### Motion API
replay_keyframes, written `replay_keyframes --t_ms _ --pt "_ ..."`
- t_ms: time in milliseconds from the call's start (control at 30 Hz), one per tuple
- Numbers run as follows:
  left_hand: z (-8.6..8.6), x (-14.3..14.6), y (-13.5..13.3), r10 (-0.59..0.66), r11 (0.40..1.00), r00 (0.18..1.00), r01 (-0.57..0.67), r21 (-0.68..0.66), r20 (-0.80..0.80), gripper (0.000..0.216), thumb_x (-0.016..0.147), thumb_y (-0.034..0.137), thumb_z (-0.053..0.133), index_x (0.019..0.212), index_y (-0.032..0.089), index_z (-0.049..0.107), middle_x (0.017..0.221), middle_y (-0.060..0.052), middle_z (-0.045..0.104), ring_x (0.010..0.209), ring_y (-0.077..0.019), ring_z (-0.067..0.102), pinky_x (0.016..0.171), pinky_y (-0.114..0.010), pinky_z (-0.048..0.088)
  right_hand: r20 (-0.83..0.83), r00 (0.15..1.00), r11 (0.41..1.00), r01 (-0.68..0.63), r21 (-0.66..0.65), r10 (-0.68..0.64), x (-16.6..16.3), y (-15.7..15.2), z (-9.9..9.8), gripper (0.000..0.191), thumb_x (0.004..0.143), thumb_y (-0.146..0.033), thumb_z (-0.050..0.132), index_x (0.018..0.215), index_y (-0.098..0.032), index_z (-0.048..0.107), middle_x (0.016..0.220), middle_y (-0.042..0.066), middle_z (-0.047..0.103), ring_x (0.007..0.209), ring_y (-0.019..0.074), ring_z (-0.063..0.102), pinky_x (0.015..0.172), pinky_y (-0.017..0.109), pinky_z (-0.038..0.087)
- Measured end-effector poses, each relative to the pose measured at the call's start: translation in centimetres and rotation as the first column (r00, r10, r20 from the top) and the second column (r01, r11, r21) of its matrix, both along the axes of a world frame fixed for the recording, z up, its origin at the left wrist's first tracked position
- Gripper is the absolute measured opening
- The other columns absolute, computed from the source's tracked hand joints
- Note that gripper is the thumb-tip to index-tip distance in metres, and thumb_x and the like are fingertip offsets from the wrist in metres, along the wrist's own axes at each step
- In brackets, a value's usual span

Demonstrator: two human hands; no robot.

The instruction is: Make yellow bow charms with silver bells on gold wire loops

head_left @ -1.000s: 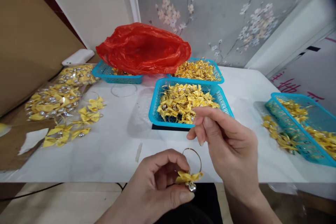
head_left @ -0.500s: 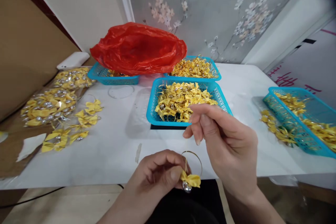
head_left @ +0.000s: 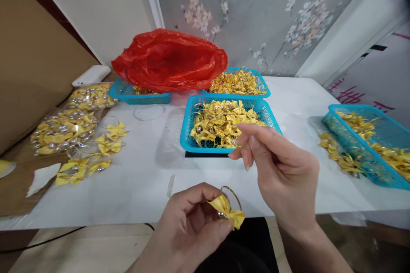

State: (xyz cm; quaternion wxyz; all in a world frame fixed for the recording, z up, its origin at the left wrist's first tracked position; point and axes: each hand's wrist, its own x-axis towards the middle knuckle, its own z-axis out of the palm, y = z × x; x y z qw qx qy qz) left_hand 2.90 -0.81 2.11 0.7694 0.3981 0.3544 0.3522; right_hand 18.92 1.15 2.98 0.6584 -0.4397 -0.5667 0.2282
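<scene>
My left hand [head_left: 198, 222], low at the table's front edge, pinches a yellow ribbon bow [head_left: 229, 211] between thumb and fingers. Small silver beads show at the bow's middle, and a thin gold wire loop [head_left: 235, 196] stands up behind it. Up and to the right is my right hand [head_left: 275, 166], its thumb drawn in against the curled fingers. Anything held there is too fine to make out. Beyond it stands a blue basket [head_left: 184, 136] heaped with yellow bows [head_left: 221, 121], partly covered by my right fingertips.
A red plastic bag [head_left: 169, 62] rests over a blue basket [head_left: 141, 98] at the back. Another full basket [head_left: 267, 89] is beside it. Bagged bows [head_left: 64, 132] and several loose bows [head_left: 107, 147] lie left. One more blue basket [head_left: 378, 158] stands right.
The bow in my left hand has turned, so its ribbon faces up and the large silver ball no longer shows below. My right hand has shifted slightly right and up.
</scene>
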Motion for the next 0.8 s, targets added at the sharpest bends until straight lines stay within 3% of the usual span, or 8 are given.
replay_keyframes --t_ms 367,533,667,800 --pt "-0.6 0.0 0.0 0.033 0.999 0.999 -0.033 -0.023 0.021 0.009 0.075 0.021 0.08 0.077 0.018 0.073 0.072 0.002 0.07 0.066 -0.0081 0.06 0.064 -0.014 0.048 0.095 0.992 0.996 0.088 -0.016 -0.086 0.7 0.9 -2.5 0.034 0.095 -0.006 0.047 0.111 -0.023 0.072 0.076 -0.001 0.055 0.067 0.009 0.055 0.068 0.027 0.063" --pt "-1.0 -0.5 0.4 0.008 0.999 0.997 -0.005 -0.042 0.077 0.016 0.073 0.026 0.083 0.086 0.02 0.076 0.079 0.0 0.073 0.07 -0.009 0.063 0.067 -0.015 0.051 0.067 0.992 0.984 -0.097 -0.148 0.108 1.5 -0.7 -1.1 0.03 0.098 -0.012 0.045 0.113 -0.026 0.067 0.084 -0.002 0.057 0.056 0.0052 0.053 0.054 0.021 0.052" --pt "-1.3 -0.8 0.6 0.059 0.997 0.989 -0.05 -0.066 0.133 0.018 0.077 0.032 0.079 0.089 0.019 0.077 0.083 -0.001 0.073 0.074 -0.0112 0.064 0.072 -0.018 0.055 0.165 0.948 0.909 -0.197 -0.368 0.272 1.8 -2.8 -0.2 0.017 0.097 -0.024 0.051 0.109 -0.025 0.063 0.077 -0.004 0.056 0.061 0.0066 0.053 0.051 0.017 0.044" --pt "-1.6 -0.7 0.4 0.085 0.994 0.971 -0.066 -0.091 0.223 0.022 0.088 0.038 0.066 0.088 0.019 0.079 0.093 -0.003 0.074 0.083 -0.0148 0.067 0.08 -0.025 0.058 0.194 0.909 0.848 -0.244 -0.471 0.369 1.5 -3.6 -0.5 0.003 0.093 -0.025 0.058 0.094 -0.024 0.061 0.075 -0.005 0.056 0.061 0.0061 0.051 0.054 0.015 0.043"
